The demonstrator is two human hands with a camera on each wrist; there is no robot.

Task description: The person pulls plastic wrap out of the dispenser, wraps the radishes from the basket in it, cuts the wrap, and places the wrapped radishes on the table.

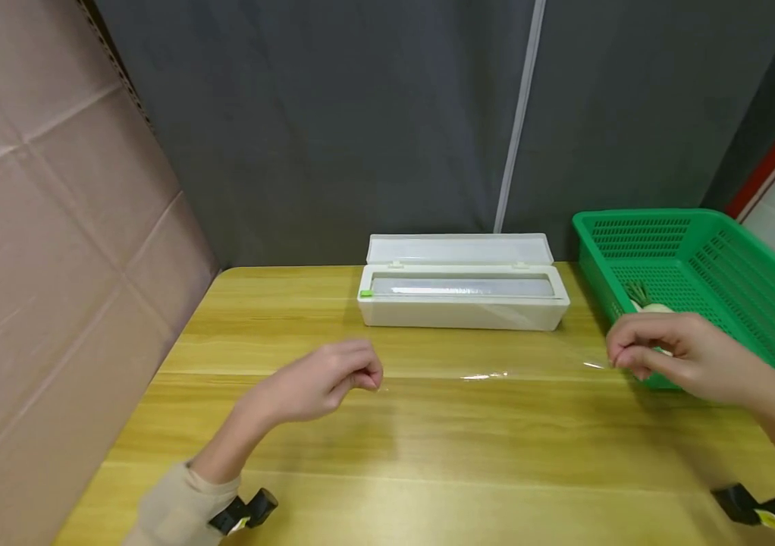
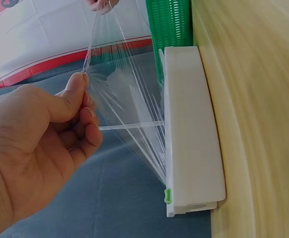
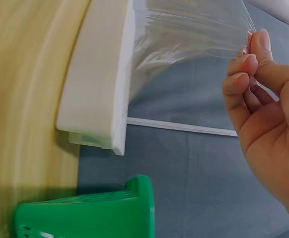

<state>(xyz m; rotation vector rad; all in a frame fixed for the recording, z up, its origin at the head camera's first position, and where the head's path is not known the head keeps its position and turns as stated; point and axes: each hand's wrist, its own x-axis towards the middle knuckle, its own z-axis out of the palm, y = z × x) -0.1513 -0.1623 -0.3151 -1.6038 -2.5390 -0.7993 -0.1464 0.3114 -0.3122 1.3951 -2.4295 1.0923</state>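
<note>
A sheet of clear plastic wrap (image 2: 127, 94) stretches from the white wrap dispenser (image 1: 462, 312) toward both hands. My left hand (image 1: 326, 379) pinches one corner of it between thumb and fingers. The right hand (image 1: 684, 356) pinches the other corner, in front of the green basket. In the right wrist view the wrap (image 3: 184, 34) fans out taut from the dispenser (image 3: 97, 74) to the fingertips. The dispenser's lid (image 1: 459, 249) stands raised at the back, and the roll (image 1: 462, 287) shows inside. A small green slider (image 1: 366, 293) sits at the left end of its front edge.
A green basket (image 1: 606, 284) stands on the right of the wooden table (image 1: 428, 493), with a white vegetable with green stalks (image 1: 647, 299) inside, partly behind the right hand. A dark grey curtain (image 1: 326, 136) hangs behind the table, and a pinkish covering (image 1: 53, 265) rises at left.
</note>
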